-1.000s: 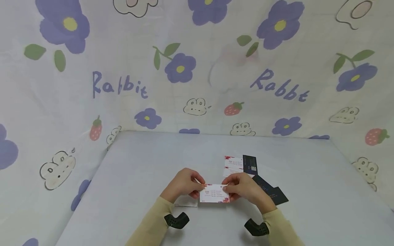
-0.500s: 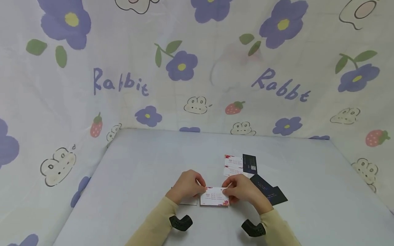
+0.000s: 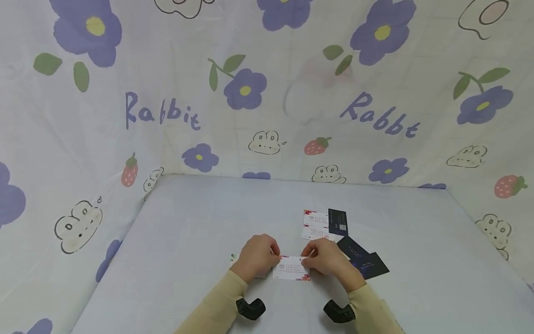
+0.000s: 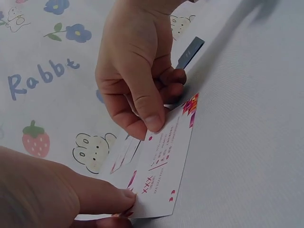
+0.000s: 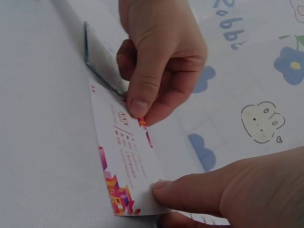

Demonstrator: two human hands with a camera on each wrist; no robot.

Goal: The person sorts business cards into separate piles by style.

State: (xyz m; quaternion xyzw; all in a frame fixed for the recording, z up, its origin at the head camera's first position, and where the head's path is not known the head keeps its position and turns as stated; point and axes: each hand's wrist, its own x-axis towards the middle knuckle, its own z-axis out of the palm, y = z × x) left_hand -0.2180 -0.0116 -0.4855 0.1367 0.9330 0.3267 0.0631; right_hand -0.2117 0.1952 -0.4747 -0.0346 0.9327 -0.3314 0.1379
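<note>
A white business card (image 3: 291, 270) with red and orange corner patterns lies between my two hands, low over the table. My left hand (image 3: 257, 256) pinches its upper left corner between thumb and fingers. At the upper right corner, my right hand (image 3: 329, 260) pinches it the same way. Printed text and a row of X letters show on its face in the left wrist view, where the left thumb (image 4: 107, 194) presses near one end. Another pale card or stack (image 5: 102, 61) with a dark edge sits beside and partly beneath my left hand, mostly hidden by it.
Behind my right hand, two white flowered cards (image 3: 315, 218) lie against an upright-set black card (image 3: 338, 221). Two more black cards (image 3: 372, 266) overlap to the right of that hand. A patterned cloth wall (image 3: 225, 130) bounds the white table at the back and sides.
The card has come slightly lower and nearer to me, held by both hands throughout. My left hand has shifted a little right, covering more of the pale stack.
</note>
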